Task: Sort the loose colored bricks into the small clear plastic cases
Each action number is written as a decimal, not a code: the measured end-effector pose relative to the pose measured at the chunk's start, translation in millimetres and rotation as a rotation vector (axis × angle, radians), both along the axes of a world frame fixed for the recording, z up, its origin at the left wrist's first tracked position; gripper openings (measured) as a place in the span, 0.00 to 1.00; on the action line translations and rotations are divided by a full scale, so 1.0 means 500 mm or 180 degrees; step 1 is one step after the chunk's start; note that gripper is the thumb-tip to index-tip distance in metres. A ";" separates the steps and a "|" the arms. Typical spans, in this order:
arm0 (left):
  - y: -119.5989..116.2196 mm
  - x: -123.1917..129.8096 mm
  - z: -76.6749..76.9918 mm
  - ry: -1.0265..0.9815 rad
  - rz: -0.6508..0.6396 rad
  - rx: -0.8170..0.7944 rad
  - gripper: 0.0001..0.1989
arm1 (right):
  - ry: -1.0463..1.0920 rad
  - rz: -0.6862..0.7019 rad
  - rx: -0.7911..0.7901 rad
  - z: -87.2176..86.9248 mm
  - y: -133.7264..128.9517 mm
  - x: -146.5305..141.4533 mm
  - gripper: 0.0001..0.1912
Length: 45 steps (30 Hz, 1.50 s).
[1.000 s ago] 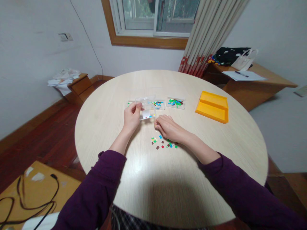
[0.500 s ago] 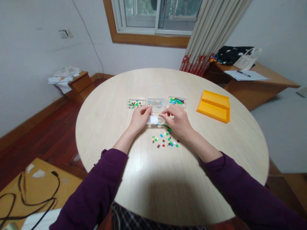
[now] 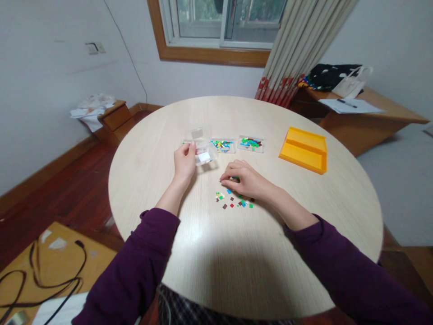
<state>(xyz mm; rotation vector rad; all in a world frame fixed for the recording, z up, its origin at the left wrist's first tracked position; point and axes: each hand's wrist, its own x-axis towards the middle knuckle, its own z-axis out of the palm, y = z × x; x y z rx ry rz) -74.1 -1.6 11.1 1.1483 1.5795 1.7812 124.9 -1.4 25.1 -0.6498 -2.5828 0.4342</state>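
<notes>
Pale bench (image 3: 209, 253), window (image 3: 226, 25) at 12 o'clock, yellow tray (image 3: 302, 155) at 2. Left hand (image 3: 184, 164), at 11 o'clock, grips a clear box (image 3: 204, 158), lid up, in its fingers. Right hand (image 3: 242, 178) curls over loose coloured pieces (image 3: 232, 198) near centre; cannot tell whether its fingers pinch one.

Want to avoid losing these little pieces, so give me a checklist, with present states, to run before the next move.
1. Left hand gripping the clear box: ok.
2. Lid of that box open: ok, raised.
3. Right hand low by the loose pieces: ok.
4. Piece secured between the right fingertips: cannot tell, too small to make out.
5. Loose pieces gathered: not ok, scattered on the table.
6. Yellow tray apart from both hands: ok.
</notes>
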 end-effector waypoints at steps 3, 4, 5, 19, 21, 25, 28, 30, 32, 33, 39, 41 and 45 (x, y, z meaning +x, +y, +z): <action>0.002 0.003 -0.003 -0.0010 -0.0047 0.0000 0.18 | -0.0213 -0.0013 -0.0162 -0.004 0.001 -0.001 0.05; 0.002 0.003 -0.004 -0.0013 -0.0056 -0.0002 0.18 | -0.0272 -0.0016 -0.0207 -0.005 0.001 -0.001 0.05; 0.003 0.003 -0.005 -0.0015 -0.0064 -0.0005 0.18 | -0.0323 -0.0016 -0.0242 -0.005 0.001 -0.002 0.06; -0.013 0.041 -0.006 0.0527 -0.1474 -0.0035 0.17 | 0.1129 -0.1028 0.0619 -0.002 0.005 -0.004 0.08; -0.014 0.042 -0.006 0.0494 -0.1574 -0.0093 0.16 | 0.1050 -0.1114 0.0687 -0.006 0.006 -0.003 0.10; -0.009 0.031 -0.004 0.0519 -0.1226 -0.0166 0.18 | 0.1084 -0.0968 0.0710 0.000 -0.001 -0.003 0.10; -0.002 0.018 -0.002 0.0427 -0.0605 -0.0158 0.19 | 0.0981 -0.0445 0.0454 0.010 -0.011 -0.005 0.07; 0.001 0.011 -0.001 0.0265 -0.0278 -0.0135 0.19 | 0.0702 -0.0054 0.0209 0.013 -0.018 -0.008 0.06; 0.003 0.007 -0.001 0.0129 -0.0112 -0.0093 0.19 | 0.0366 0.0231 0.0007 0.012 -0.022 -0.009 0.06; 0.004 0.005 -0.002 0.0096 -0.0077 -0.0069 0.19 | 0.0213 0.0326 -0.0069 0.011 -0.023 -0.010 0.06; 0.007 0.002 -0.013 0.0135 -0.0172 0.0033 0.19 | -0.0339 0.0550 -0.0371 0.009 -0.022 -0.009 0.07; 0.007 0.002 -0.014 0.0139 -0.0172 0.0034 0.19 | -0.0373 0.0557 -0.0462 0.010 -0.022 -0.009 0.07; 0.005 0.002 -0.012 0.0154 -0.0164 0.0035 0.19 | -0.0339 0.0557 -0.0493 0.008 -0.023 -0.009 0.06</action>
